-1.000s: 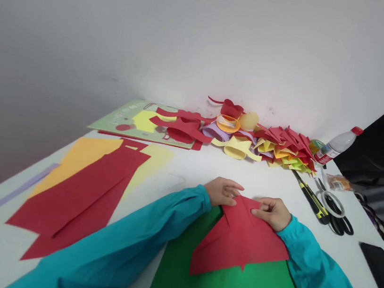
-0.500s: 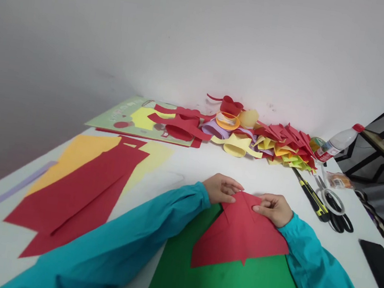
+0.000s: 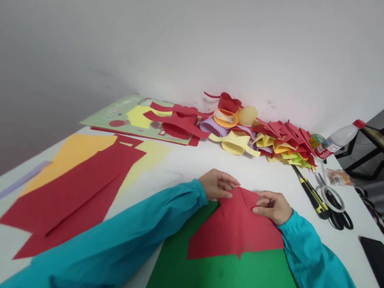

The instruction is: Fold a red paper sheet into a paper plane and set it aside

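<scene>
Craft workspace — folded papers [image 3: 281, 132], scissors [image 3: 340, 215], utility knife [image 3: 313, 197]

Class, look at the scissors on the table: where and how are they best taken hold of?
Grip the scissors by their black handle loops, probably coming from the near side with the right hand once it is free. The loops face the person and the blades point away, so fingers should stay off the edges. The white ring lies across them, so lift it first.
</scene>
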{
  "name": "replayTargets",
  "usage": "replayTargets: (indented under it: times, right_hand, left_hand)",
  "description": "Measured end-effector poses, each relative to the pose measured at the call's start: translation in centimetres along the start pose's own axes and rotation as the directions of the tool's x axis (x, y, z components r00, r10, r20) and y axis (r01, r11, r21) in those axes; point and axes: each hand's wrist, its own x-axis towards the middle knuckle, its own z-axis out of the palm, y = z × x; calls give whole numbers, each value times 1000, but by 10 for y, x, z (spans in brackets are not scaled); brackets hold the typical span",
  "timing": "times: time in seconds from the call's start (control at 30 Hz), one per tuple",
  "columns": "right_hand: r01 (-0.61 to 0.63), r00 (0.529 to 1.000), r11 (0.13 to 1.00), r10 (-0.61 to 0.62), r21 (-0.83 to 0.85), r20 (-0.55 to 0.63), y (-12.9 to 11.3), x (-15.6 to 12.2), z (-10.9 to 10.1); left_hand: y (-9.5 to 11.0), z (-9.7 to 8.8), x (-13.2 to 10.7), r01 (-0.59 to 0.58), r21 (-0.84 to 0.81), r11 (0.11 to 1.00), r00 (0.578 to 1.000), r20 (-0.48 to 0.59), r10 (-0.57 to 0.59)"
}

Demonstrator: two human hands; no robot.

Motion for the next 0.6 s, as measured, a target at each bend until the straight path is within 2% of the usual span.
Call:
replayTargets:
  times: [0.2, 0.4, 0.6]
  right_hand:
    - [80, 995, 997, -81, -18, -53, 4, 2, -3]
    - [182, 966, 981, -190, -61, -175, 9, 4, -5]
    - [169, 972, 982, -180, -85, -152, 9, 1, -9]
  left_hand:
    - [3, -4, 1, -56, -26, 998, 998, -42, 55]
    - [5, -8, 2, -70, -133, 989, 995, -80, 60]
    - [7, -7, -1, -61, -129, 990, 993, -104, 48]
